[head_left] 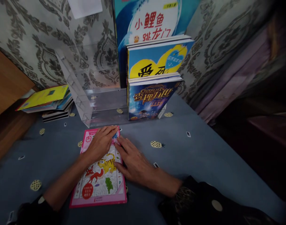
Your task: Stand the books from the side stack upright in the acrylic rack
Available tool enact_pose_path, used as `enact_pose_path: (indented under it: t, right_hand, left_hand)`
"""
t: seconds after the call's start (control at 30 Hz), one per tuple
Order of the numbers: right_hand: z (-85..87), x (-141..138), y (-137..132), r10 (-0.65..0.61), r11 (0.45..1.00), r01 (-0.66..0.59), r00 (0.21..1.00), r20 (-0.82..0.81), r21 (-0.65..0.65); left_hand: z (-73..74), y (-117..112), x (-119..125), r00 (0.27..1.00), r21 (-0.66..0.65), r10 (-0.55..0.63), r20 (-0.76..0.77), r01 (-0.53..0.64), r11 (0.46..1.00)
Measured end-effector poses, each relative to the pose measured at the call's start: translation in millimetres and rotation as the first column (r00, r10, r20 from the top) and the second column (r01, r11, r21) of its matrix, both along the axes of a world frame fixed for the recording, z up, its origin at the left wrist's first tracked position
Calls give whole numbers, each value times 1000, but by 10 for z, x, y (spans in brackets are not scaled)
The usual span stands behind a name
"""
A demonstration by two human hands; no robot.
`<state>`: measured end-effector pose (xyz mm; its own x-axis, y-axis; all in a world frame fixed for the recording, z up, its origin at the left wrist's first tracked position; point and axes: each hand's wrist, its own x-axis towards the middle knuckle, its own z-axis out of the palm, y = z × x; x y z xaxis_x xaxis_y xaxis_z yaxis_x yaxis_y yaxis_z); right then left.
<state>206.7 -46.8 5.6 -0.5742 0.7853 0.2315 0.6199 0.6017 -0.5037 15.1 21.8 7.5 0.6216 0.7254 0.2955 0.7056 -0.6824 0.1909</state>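
A pink book is lying flat under a person's touch.
The left hand and right hand are resting flat over its upper half, gripping nothing, seemingly steadying it on the pineapple-print cloth; beyond, a clear rack is keeping several books upright.

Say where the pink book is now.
In the head view, the pink book lies left of centre on the tablecloth, under the left hand and right hand, near the clear rack.
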Motion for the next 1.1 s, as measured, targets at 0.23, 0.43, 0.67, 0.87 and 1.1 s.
enact_pose_path:
  t: [0.23,0.43,0.67,0.87,1.1]
  right_hand:
    - [18,24,23,17,1000,-17,999,35,8]
    - [-13,35,58,22,998,-23,999,24,54]
    - [-17,76,161,11,999,-5,994,-105,50]
    - [-67,39,634,-74,997,70,972,-225,-25]
    - [-163,27,793,-68,995,71,996,-52,65]
  left_hand:
    - [-3,10,-1,1000,10,-19,13,19,1000]
    - [22,7,-28,997,3,-72,38,72,997]
    - [32,18,-45,994,-2,-96,58,96,995]
    - [15,32,-47,995,-13,-71,67,72,997]
    - [32,22,-68,994,-16,-107,-26,106,994]
